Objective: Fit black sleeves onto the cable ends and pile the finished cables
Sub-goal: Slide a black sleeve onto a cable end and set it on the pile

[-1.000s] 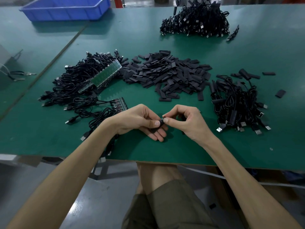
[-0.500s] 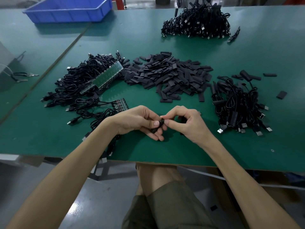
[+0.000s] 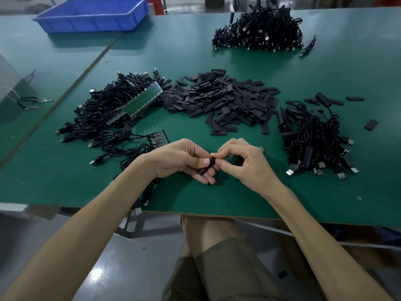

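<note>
1. The left hand (image 3: 184, 161) grips a black sleeve (image 3: 205, 169), with the thumb on top and the curled fingers underneath.
2. The right hand (image 3: 245, 164) pinches the upper end of the same black sleeve between thumb and forefinger. The two hands meet fingertip to fingertip.
3. The black sleeve is held just above the green desk (image 3: 217, 196), near its front edge and tilted. The fingers hide what is inside it.
4. A wide heap of loose sleeves (image 3: 221, 101) lies in the middle of the desk, beyond the hands.
5. A tangle of black cables (image 3: 97, 118) lies to the left of the heap, with a long strip of green circuit boards (image 3: 141, 103) lying across it. A shorter strip of boards (image 3: 159, 136) lies near the left hand.
6. Another cable pile (image 3: 314, 137) lies to the right of the hands, with plugs showing along its near edge. Some of its cables carry sleeves.
7. A third cable pile (image 3: 260, 33) sits at the far side of the desk.
8. A blue tray (image 3: 93, 14) stands at the far left.
9. A few single sleeves lie scattered near the right-hand pile.
</note>
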Available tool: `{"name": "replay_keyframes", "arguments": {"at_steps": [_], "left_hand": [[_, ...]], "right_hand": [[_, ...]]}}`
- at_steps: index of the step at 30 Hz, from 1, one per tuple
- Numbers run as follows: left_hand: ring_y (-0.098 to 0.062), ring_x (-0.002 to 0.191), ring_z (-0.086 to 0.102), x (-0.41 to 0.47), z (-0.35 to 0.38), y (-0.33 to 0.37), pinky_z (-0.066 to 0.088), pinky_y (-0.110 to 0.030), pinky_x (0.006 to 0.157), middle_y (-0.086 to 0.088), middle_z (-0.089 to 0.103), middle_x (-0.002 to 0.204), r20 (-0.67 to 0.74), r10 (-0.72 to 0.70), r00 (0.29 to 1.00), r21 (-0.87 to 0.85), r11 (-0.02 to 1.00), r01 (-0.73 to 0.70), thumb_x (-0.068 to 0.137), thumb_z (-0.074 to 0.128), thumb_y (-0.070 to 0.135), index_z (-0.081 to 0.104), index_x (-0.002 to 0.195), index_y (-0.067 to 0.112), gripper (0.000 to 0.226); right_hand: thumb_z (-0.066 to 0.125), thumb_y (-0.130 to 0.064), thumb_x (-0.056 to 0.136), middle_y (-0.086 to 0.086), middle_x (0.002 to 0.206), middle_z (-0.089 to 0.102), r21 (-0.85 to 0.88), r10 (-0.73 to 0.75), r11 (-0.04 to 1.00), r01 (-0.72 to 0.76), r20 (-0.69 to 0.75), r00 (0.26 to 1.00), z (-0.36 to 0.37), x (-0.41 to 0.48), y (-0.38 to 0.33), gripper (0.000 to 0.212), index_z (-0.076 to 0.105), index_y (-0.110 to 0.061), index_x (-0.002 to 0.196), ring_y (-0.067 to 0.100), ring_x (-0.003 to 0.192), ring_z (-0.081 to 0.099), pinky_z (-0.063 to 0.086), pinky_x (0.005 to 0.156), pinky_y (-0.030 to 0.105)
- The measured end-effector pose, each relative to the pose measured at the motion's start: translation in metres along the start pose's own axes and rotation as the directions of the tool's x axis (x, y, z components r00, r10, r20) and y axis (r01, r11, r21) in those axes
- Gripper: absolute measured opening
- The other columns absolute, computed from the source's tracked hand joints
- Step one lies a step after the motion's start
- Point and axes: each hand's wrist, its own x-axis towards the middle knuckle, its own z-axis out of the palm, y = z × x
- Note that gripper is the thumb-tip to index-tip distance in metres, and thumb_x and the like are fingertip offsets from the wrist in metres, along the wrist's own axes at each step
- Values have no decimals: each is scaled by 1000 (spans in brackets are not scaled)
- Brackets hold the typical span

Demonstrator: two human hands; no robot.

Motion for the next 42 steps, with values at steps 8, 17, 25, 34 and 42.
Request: {"name": "replay_keyframes", "arguments": {"at_steps": [8, 17, 25, 34, 42], "left_hand": [[-33, 93, 74, -1, 4, 1, 61, -33, 80, -16, 72, 91, -35, 6, 999, -16, 1000, -7, 95, 64, 16, 76, 99, 2, 19], [-30, 94, 74, -1, 1, -4, 61, -31, 81, -18, 73, 100, -64, 61, 996, -35, 997, -63, 95, 67, 18, 75, 108, 0, 24], [-21, 95, 74, -2, -3, -6, 58, -23, 79, -20, 73, 111, -104, 71, 992, -70, 994, -78, 97, 64, 14, 70, 122, -2, 30], [-17, 82, 72, -1, 0, -9, 58, -22, 76, -15, 74, 97, -196, 95, 976, -118, 986, -120, 90, 69, 9, 70, 117, -7, 32], [-17, 80, 72, -2, -2, -10, 58, -22, 76, -14, 75, 95, -184, 93, 978, -122, 986, -117, 90, 70, 9, 71, 115, -7, 30]], "right_hand": [[82, -6, 86, -5, 96, 70, -8, -22, 1000, 22, 8, 1000, 0, 0, -2, 12, 80, -16, 92, 18, 103, 61, 48, 97, 36], [80, -6, 87, -6, 96, 69, -32, -63, 998, 62, -43, 997, 1, -2, 0, 16, 81, -22, 93, 16, 99, 64, 50, 91, 32], [82, -6, 86, -7, 94, 77, 43, -16, 999, 25, -183, 983, -1, -3, 0, 15, 82, -15, 98, 13, 93, 71, 51, 84, 20], [82, 0, 84, 0, 93, 74, 37, -43, 998, 50, -175, 984, 1, -2, 0, 10, 81, -8, 90, 15, 90, 70, 52, 87, 27], [82, 0, 84, 1, 92, 73, 53, -48, 997, 56, -151, 987, 2, -2, 2, 8, 81, -7, 87, 12, 88, 68, 49, 85, 22]]}}
